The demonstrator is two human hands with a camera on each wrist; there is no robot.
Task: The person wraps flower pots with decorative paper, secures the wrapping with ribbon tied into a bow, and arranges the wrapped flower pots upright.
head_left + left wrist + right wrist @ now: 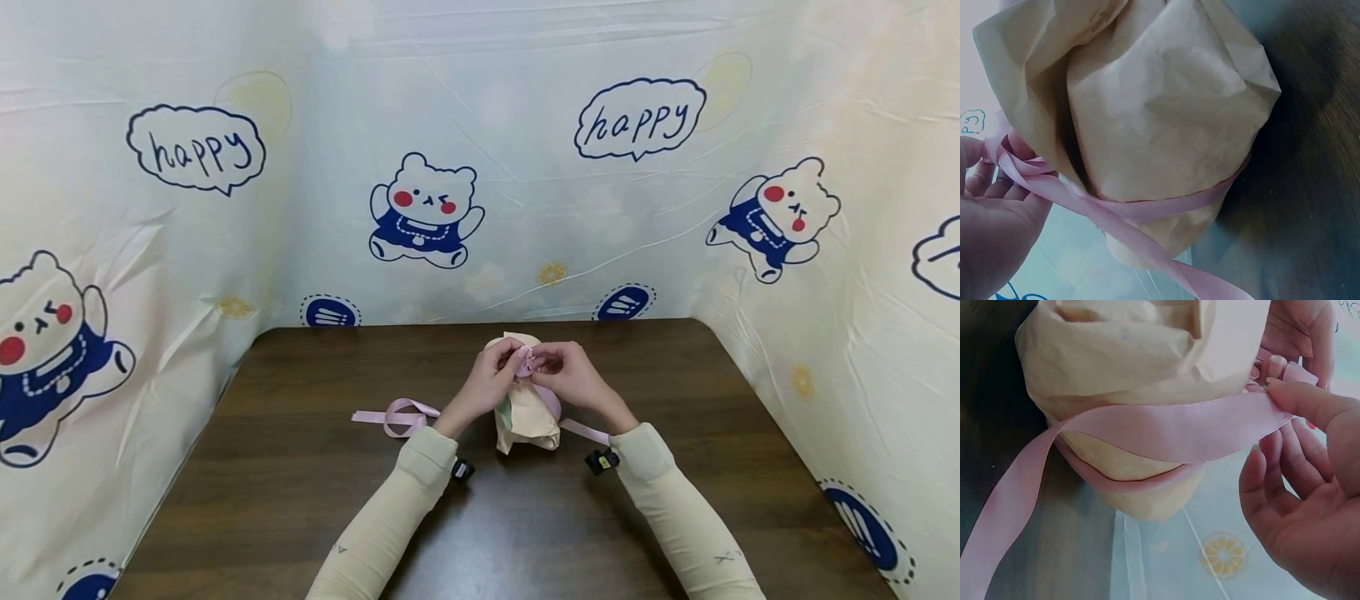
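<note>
A bundle wrapped in tan paper [528, 417] lies on the table, with a pink satin ribbon [1166, 206] passing round it. My left hand [491, 375] pinches a folded part of the ribbon at the top of the bundle. Close beside it my right hand [573, 375] holds the ribbon between thumb and fingers, as the right wrist view shows. One wide strip of ribbon [1166, 431] runs from the right fingers across the paper. What the paper wraps is hidden, and the crossing of the ribbon is partly covered by the fingers.
A long ribbon tail [405, 419] lies looped on the brown wooden table [300, 500], left of the bundle. Another tail [587, 431] extends toward the right wrist. Printed cloth [525, 208] hangs behind the table and along both sides.
</note>
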